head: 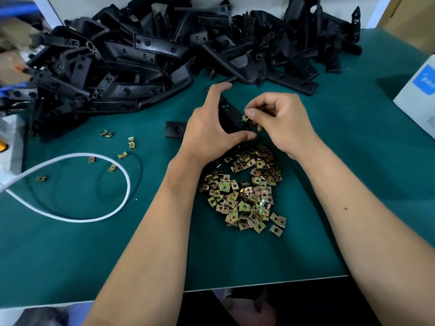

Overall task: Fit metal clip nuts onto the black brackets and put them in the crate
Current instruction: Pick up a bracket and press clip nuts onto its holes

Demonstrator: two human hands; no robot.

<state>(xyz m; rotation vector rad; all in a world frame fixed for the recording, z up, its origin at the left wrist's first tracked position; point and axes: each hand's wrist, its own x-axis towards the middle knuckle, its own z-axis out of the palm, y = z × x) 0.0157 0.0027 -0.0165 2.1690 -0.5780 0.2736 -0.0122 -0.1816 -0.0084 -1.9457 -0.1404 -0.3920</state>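
The left hand [211, 128] grips a black bracket [231, 118] just above the green surface [353, 184], thumb under its near end and fingers curled over the far side, while the right hand [277, 121] pinches a metal clip nut [245, 118] against the bracket's edge near a hole. The bracket looks like stiff, light moulded plastic, best held by its long edges; the nut (thin sprung steel, small and slippery) wants a fingertip pinch on its flat faces. The white box [421, 90] at right bears a blue logo, probably a brand, too blurred to read
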